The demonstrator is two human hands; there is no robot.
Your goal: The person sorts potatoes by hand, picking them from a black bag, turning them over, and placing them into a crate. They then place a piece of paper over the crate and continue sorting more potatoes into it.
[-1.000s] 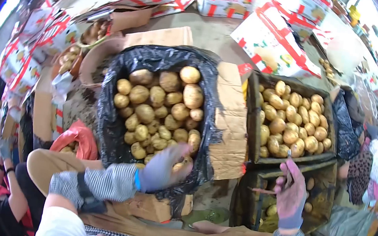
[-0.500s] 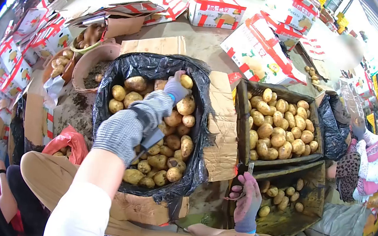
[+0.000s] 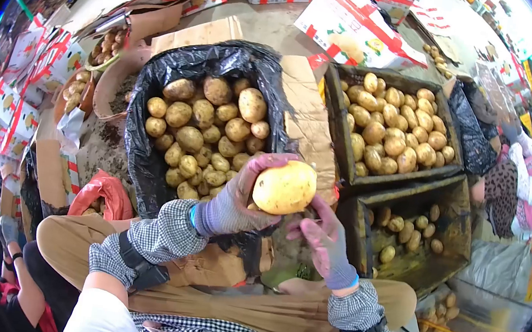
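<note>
A large pale potato [image 3: 285, 188] sits in my left hand [image 3: 225, 204], whose gloved fingers wrap round its left side and underside. Close by its lower right edge is my right hand [image 3: 330, 249], gloved too, with curled fingers; whatever they hold is hidden. Both hands are over the near right corner of a carton lined with a black plastic bag [image 3: 140, 145]. Many potatoes [image 3: 203, 113] of mixed sizes fill that carton, some with soil on them.
Right of the carton stands a crate [image 3: 333, 121] of potatoes, with a second crate [image 3: 425, 269] holding smaller ones nearer me. A red bag [image 3: 102, 192] and tub [image 3: 114, 83] lie left. Printed boxes [image 3: 360, 29] stand behind. Another person [image 3: 530, 176] sits at right.
My left hand has come out of the lined carton towards me, bringing a large potato. My right hand has moved slightly up and left to beside it. The view has shifted.
</note>
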